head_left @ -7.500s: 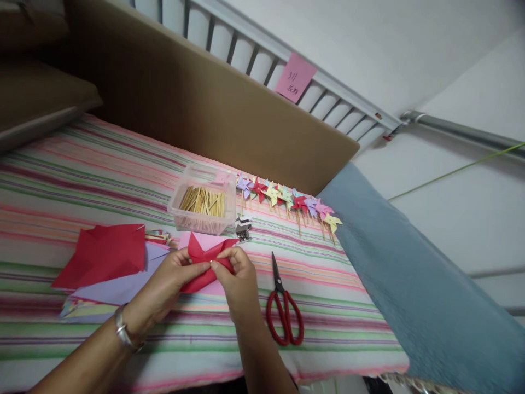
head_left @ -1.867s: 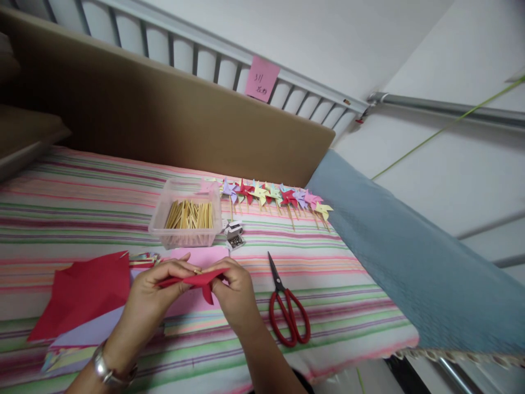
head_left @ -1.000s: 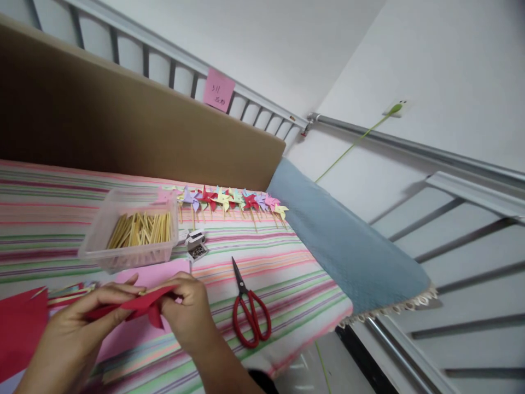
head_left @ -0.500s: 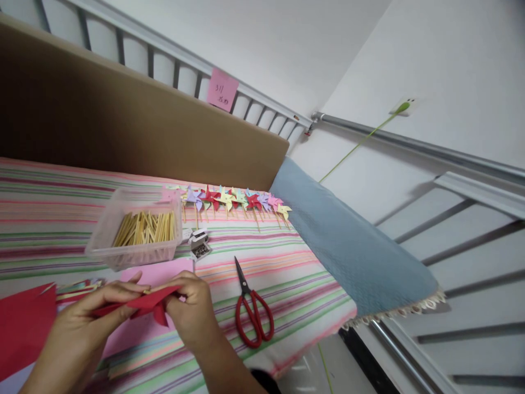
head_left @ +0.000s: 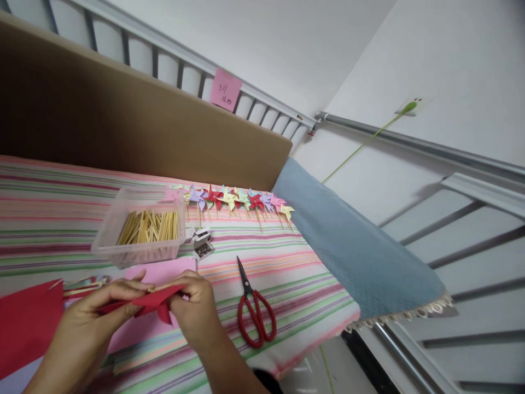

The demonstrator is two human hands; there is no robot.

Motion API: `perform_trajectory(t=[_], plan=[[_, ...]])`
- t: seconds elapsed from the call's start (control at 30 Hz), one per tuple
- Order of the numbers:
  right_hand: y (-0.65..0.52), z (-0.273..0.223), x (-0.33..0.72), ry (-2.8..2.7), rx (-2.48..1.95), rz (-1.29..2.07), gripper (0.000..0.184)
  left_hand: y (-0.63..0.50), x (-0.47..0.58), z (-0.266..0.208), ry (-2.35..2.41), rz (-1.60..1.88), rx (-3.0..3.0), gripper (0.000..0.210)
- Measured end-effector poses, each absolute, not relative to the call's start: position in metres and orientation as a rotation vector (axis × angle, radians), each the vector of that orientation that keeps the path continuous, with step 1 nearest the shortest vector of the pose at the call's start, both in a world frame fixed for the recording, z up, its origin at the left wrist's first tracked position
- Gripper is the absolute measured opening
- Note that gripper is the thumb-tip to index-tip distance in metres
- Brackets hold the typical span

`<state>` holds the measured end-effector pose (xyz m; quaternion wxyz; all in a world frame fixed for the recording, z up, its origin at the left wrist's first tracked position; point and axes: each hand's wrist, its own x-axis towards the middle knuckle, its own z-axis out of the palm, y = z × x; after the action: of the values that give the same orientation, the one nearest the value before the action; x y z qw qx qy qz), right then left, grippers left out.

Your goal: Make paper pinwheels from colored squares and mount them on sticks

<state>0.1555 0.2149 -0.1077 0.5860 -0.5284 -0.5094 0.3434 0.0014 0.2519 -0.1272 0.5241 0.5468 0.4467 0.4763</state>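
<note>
Between my two hands is a red paper pinwheel [head_left: 152,300], its folded blades partly covered by my fingers. My left hand [head_left: 107,307] pinches its left side between thumb and fingers. On the other side, my right hand [head_left: 196,304] is closed on the paper's right edge. Whether a stick is in the fingers too cannot be made out. Below the hands lies a pink paper sheet [head_left: 135,330]. Red-handled scissors [head_left: 255,317] rest to the right with their blades pointing away. Red paper [head_left: 28,320] lies at the left beside my left wrist.
A clear plastic box [head_left: 139,255] holds many wooden sticks [head_left: 151,227]. Beside it stands an opened small box of metal pins [head_left: 202,249]. Finished pinwheels [head_left: 238,198] lie in a row along a cardboard panel [head_left: 164,126]. A blue cover [head_left: 340,241] hangs past the striped cloth.
The whole view has shifted slightly, so everything appears a little further right. Both hands keep their hold on the red pinwheel, with hardly any movement of the fingers.
</note>
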Motion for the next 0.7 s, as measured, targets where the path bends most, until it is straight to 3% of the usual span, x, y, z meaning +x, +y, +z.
perform_trajectory(t=[0.7], plan=[[0.214,-0.104,0.156,-1.193,-1.236,0.839,0.02,0.255,-0.002,-0.147,0.992,1.1,1.302,0.004]])
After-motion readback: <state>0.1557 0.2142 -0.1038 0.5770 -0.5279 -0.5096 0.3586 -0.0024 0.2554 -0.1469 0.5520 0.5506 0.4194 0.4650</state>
